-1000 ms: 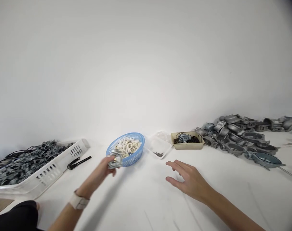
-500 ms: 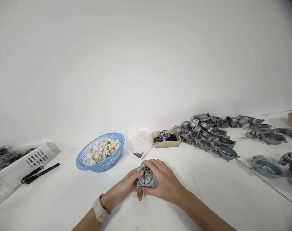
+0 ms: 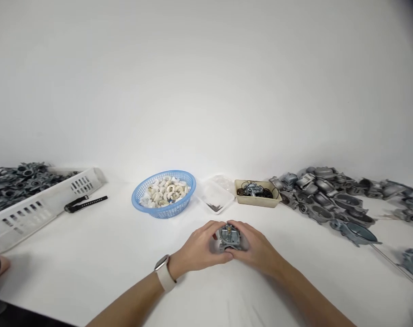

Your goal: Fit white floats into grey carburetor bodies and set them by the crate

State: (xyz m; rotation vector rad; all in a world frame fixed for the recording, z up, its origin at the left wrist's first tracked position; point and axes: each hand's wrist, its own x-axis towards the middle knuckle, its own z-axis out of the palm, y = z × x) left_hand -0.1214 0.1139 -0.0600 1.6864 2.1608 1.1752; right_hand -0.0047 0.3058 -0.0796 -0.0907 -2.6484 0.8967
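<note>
A grey metal carburetor body (image 3: 229, 235) is held low over the white table, a small brass part showing near its top. My left hand (image 3: 200, 247), with a pale-banded watch on the wrist, wraps its left side. From the right, my right hand (image 3: 259, 250) grips the same carburetor body, and the two thumbs meet at its near edge. The palms and fingers hide its sides.
Behind my hands are a blue basket (image 3: 164, 213) of whitish curved parts, a white tray (image 3: 223, 193) with small dark pieces, and a beige bin (image 3: 257, 201). Metal castings (image 3: 329, 195) pile up right. Left are a black strap (image 3: 86, 204), a white crate (image 3: 39, 213) and another person's hand (image 3: 2, 265).
The view has swung left, so the table's things sit further right. My left hand has moved from the carburetor body's face to its side, and the body has been turned. Another person's hand appears at left.
</note>
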